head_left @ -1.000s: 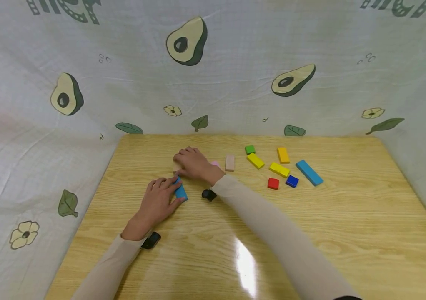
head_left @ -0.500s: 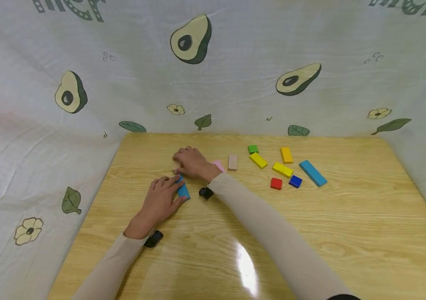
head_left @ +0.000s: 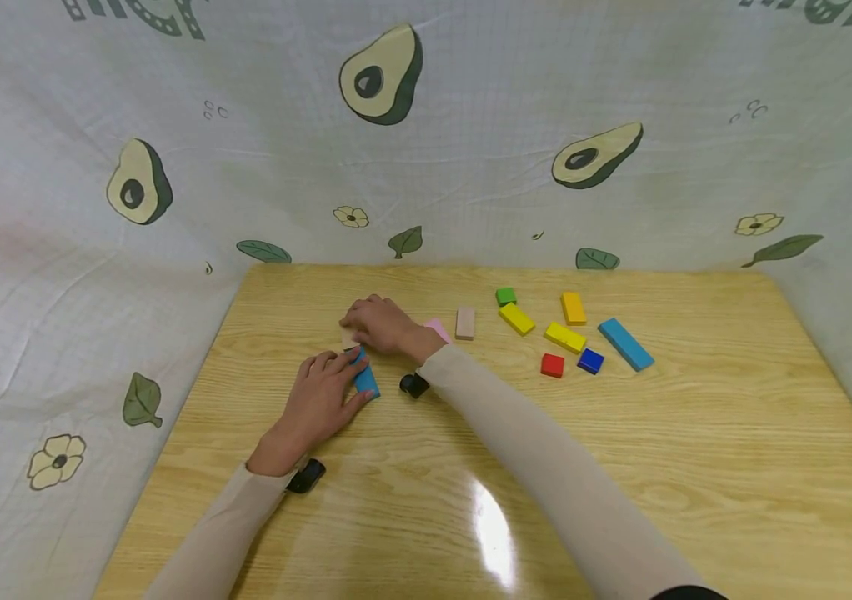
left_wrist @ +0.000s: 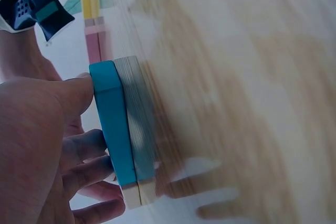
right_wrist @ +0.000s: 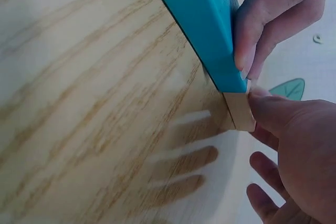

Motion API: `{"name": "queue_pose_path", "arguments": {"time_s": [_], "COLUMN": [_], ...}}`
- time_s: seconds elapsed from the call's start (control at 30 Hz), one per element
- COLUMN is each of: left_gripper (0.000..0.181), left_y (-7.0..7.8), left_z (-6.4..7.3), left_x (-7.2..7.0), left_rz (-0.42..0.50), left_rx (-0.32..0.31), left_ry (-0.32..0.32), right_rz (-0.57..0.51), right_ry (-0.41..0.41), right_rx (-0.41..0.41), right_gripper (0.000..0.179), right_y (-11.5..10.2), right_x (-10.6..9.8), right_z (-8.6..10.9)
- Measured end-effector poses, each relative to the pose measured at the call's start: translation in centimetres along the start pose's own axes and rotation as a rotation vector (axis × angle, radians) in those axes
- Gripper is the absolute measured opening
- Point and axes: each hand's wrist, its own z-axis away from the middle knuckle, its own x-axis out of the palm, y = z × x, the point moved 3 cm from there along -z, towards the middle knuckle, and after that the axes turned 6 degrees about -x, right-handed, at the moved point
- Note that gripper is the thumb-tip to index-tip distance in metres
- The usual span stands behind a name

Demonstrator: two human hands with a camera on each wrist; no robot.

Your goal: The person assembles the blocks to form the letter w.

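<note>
On the left part of the wooden table (head_left: 366, 483) lies a blue rectangular block (head_left: 367, 379). My left hand (head_left: 315, 400) holds it, the thumb near the close end and fingers along its side. At the far end of that block sits a small plain-wood block (right_wrist: 239, 111), its face against the blue block's end in the right wrist view. My right hand (head_left: 383, 325) pinches this wooden piece, thumb pressed to its side and part of it covered by the fingers. Left fingertips touch the blue block close to the joint.
Right of my hands lie a pink block (head_left: 438, 330), a pale beige block (head_left: 465, 323), green (head_left: 506, 297), yellow (head_left: 517, 319), orange (head_left: 573, 308), red (head_left: 553, 366) and dark blue (head_left: 590, 361) blocks, and a longer blue block (head_left: 625, 344). An avocado-print cloth (head_left: 471, 150) hangs behind the table.
My right fingers have shifted slightly left, and more of the plain-wood block shows. The left hand stays on the blue block. The head view has shifted a little.
</note>
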Motion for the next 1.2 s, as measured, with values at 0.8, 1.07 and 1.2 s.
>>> {"name": "queue_pose_path", "arguments": {"time_s": [0.8, 1.07, 1.2], "left_gripper": [0.058, 0.057, 0.061], "left_y": [0.0, -0.5, -1.1], "left_z": [-0.3, -1.2, -1.5], "left_x": [-0.2, -1.1, -1.3], "left_rz": [-0.012, 0.005, 0.001], "left_rx": [0.039, -0.008, -0.045], "left_ry": [0.008, 0.024, 0.009], "right_rz": [0.056, 0.091, 0.102], "right_ry": [0.08, 0.152, 0.166], "right_rx": [-0.041, -0.059, -0.051], "right_gripper": [0.046, 0.047, 0.048], "right_y": [1.2, 2.4, 2.9], "right_x": [-1.6, -2.5, -2.8], "right_z": [3.8, 7.1, 8.6]}}
